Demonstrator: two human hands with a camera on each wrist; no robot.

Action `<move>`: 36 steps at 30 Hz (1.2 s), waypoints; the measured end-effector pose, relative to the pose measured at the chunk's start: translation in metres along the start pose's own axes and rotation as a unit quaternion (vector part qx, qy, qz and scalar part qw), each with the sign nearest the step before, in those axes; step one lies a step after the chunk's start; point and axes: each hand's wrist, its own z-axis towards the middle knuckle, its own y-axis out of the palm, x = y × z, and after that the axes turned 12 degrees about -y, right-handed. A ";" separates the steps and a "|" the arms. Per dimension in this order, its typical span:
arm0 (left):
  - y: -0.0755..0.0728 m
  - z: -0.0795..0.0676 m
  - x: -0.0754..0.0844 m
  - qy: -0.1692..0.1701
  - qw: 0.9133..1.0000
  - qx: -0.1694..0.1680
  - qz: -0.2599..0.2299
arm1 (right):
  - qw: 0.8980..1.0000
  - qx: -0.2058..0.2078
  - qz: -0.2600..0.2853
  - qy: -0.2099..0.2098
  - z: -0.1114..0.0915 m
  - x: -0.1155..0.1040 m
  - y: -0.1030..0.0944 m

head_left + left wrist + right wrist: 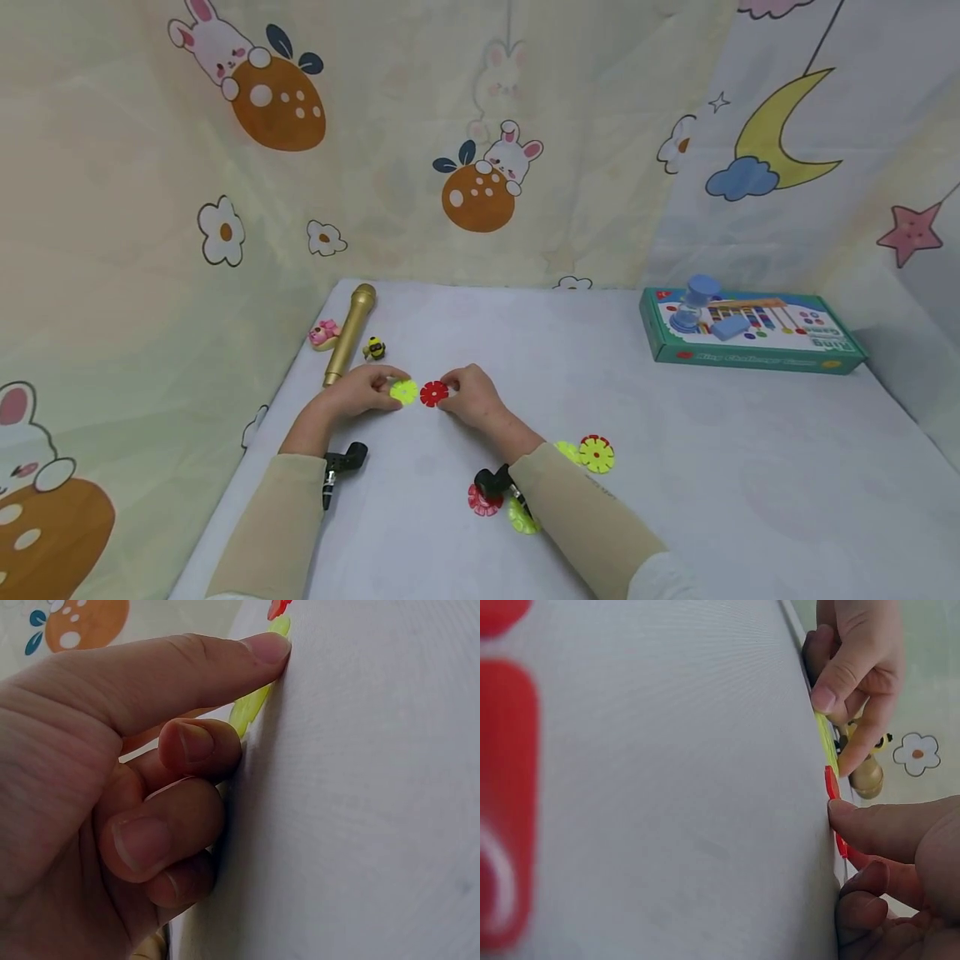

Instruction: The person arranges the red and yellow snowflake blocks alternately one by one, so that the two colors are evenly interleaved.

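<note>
My left hand [358,392] pinches a yellow-green notched plastic disc [404,392] by its edge, thumb and index finger on either side. Close to its right lies a red notched disc [432,394], which my right hand [477,400] grips at its right edge. A small gap parts the two discs in the head view. Both lie flat at the white tabletop. In the left wrist view, the yellow-green disc [250,711] shows edge-on beyond the thumb; the remaining fingers are curled beneath. The right wrist view has the red disc [832,782] edge-on against my fingertips.
More discs lie near my right forearm: a yellow-green one [597,456] over a red one, another red disc [483,503] and a yellow-green disc [522,518]. A gold microphone [351,333], bee figure [374,348] and pink toy [324,334] stand back left. A blue sand timer [690,307] tops the green box [757,358].
</note>
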 end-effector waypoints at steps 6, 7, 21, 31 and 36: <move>0.003 -0.001 0.005 -0.002 1.000 0.015 0.025 | 1.000 0.006 0.002 -0.003 0.001 0.001 0.001; 0.005 -0.001 0.008 -0.004 0.999 0.020 0.032 | 1.000 0.007 0.002 -0.004 0.000 0.001 0.001; 0.035 0.001 0.037 -0.027 0.998 0.047 0.031 | 1.000 -0.014 -0.001 -0.001 0.002 0.001 -0.005; 0.038 0.003 0.034 -0.036 0.996 0.055 0.056 | 0.998 -0.055 0.030 -0.001 -0.026 -0.002 -0.071; 0.041 0.005 0.034 -0.037 0.994 0.070 0.069 | 0.998 -0.030 0.051 -0.019 -0.056 0.006 -0.103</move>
